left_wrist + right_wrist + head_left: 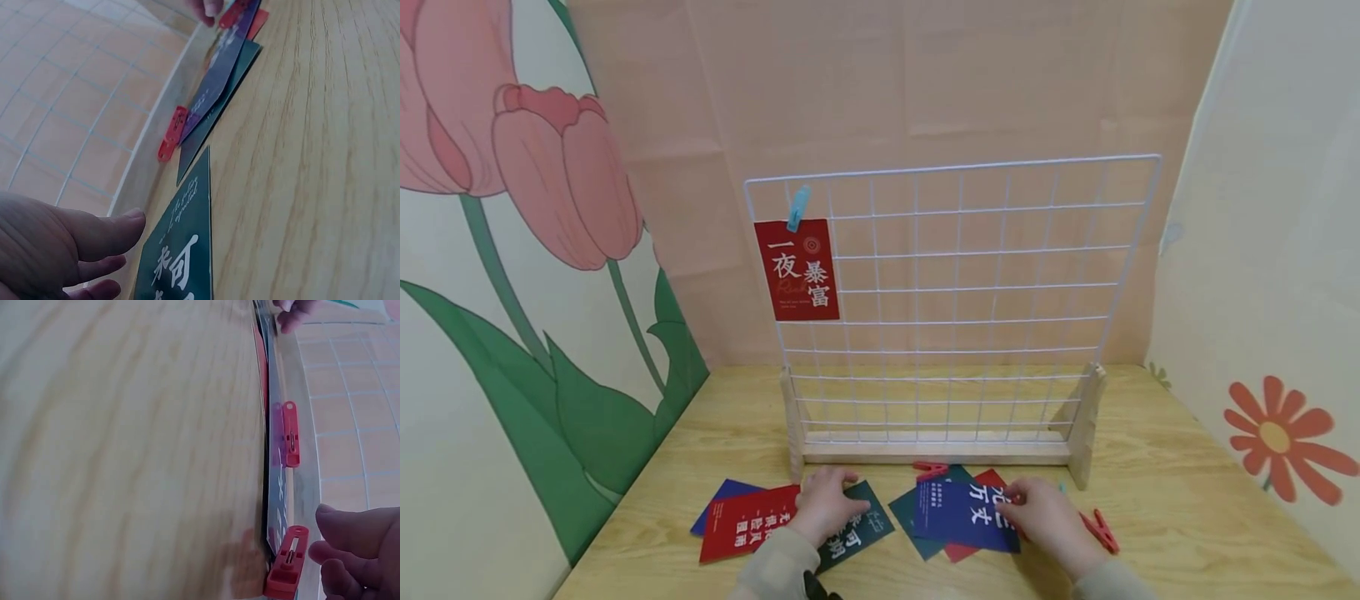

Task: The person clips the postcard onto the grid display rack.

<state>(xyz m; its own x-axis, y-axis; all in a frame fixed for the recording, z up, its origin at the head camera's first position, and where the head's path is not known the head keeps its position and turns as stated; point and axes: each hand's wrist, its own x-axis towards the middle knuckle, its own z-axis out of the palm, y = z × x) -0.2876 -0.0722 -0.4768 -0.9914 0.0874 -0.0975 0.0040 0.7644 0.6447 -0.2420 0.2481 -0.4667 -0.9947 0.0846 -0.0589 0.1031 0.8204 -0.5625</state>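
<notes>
My left hand hovers over a red card and a dark green card, its fingers loosely bent. In the left wrist view its thumb is beside the green card, with nothing held. At the right edge of a blue card, my right hand has thumb and fingers loosely curved. The right wrist view shows those fingers beside a red clip and apart from it. The blue card lies over green and red cards. Another red clip lies at the pile's back edge.
A white wire grid stands in a wooden base behind the cards. A light blue clip holds a red card at its upper left. Another red clip lies right of my right hand. A blue card shows at far left.
</notes>
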